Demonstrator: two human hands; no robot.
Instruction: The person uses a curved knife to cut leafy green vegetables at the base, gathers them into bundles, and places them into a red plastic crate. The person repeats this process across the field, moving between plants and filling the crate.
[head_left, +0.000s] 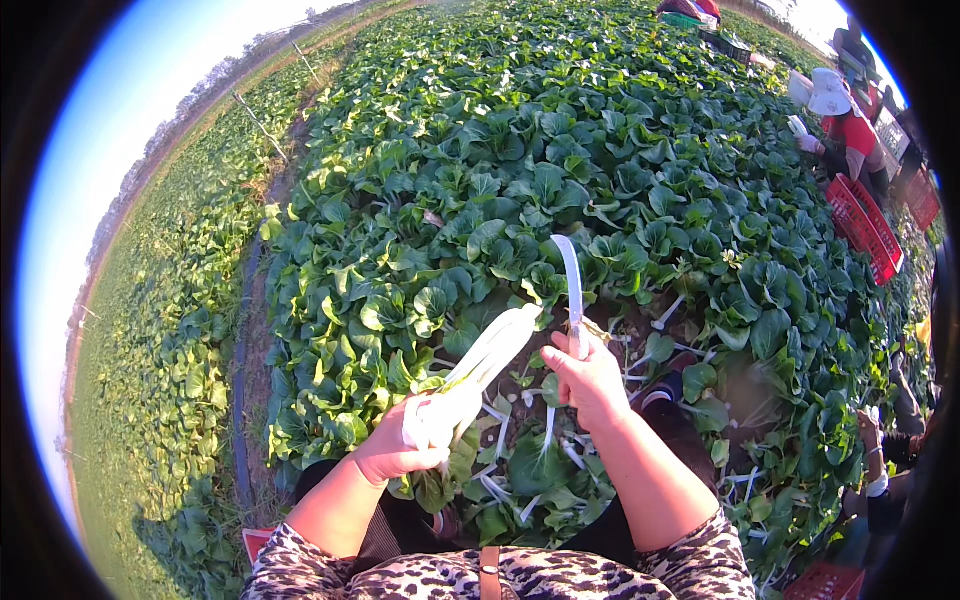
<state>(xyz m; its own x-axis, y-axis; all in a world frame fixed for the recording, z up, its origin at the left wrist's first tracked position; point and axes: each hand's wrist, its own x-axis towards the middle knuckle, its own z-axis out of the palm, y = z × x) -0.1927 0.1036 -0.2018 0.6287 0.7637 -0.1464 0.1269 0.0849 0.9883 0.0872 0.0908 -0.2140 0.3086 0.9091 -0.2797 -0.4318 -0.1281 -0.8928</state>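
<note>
My left hand (420, 435) grips a head of bok choy (487, 349) around its leafy part. Its long white stalks point up and to the right, with the base end near the knife, and its leaves hang below my fist. In my right hand (589, 379) is a curved knife (571, 277), held by its handle with the blade pointing up and away from me. A dry yellowish scrap of leaf (596, 330) shows beside the handle. The knife and the stalk base are a short gap apart. Cut leaves with white stems (547, 439) litter the soil under my hands.
Dense rows of growing bok choy (547, 180) stand ahead. Red plastic crates (862, 225) stand at the right, near a co-worker in a white hat (831, 94). Another person's hand (870, 431) shows at the right edge. A dark hose-like strip (244, 375) runs along the left furrow.
</note>
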